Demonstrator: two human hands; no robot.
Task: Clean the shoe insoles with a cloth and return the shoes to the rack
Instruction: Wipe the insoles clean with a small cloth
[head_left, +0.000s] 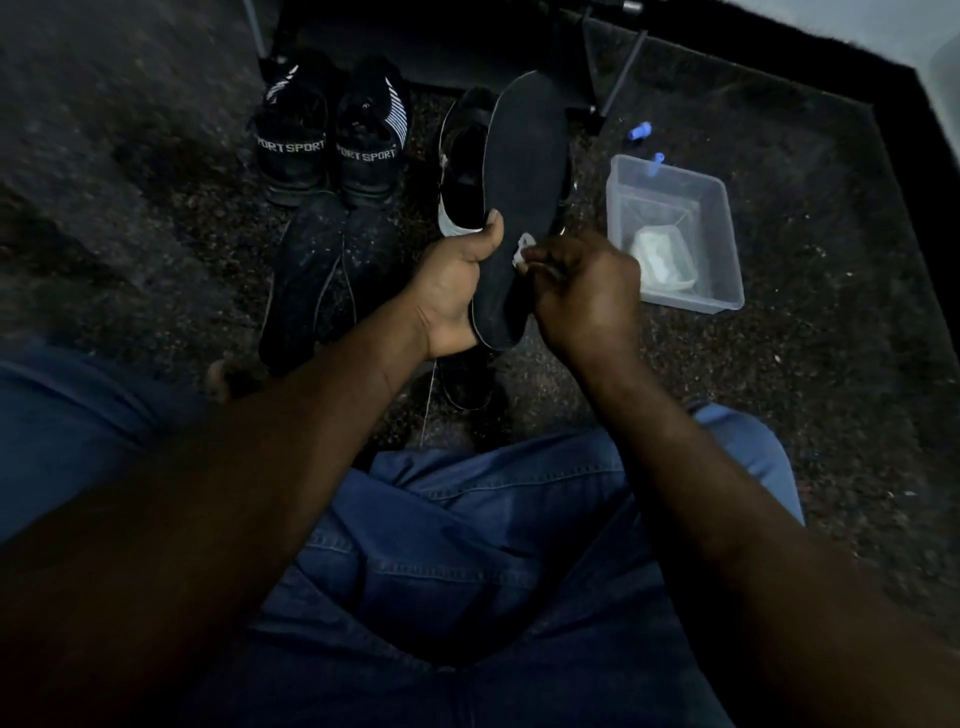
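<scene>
Black foam is what you are wiping: the insole (524, 171) stands nearly upright in front of you, its toe towards 12 o'clock. Your left hand (452, 291) grips its heel end, thumb laid over the near face. Your right hand (587, 296) pinches a small white cloth (523, 249) against that face, just beside the thumb. To my eye only the heel is being wiped, so carry the cloth in long strokes towards the toe, and shift the left grip so that the patch under the thumb gets cleaned too. Keep the insole braced; it looks thin enough to flex under pressure.

At 12 o'clock, right behind the insole, sits a black-and-white shoe (462, 171), probably its own. At 11 o'clock a black pair marked SPORT (332, 140) stands on the floor (831, 364), with two loose insoles (322, 270) lying at 9 o'clock. A clear plastic tub (727, 218) holding spare cloths (660, 260) lies at 3 o'clock. The rack (613, 67) shows at 1 o'clock, the shoes between you and it.
</scene>
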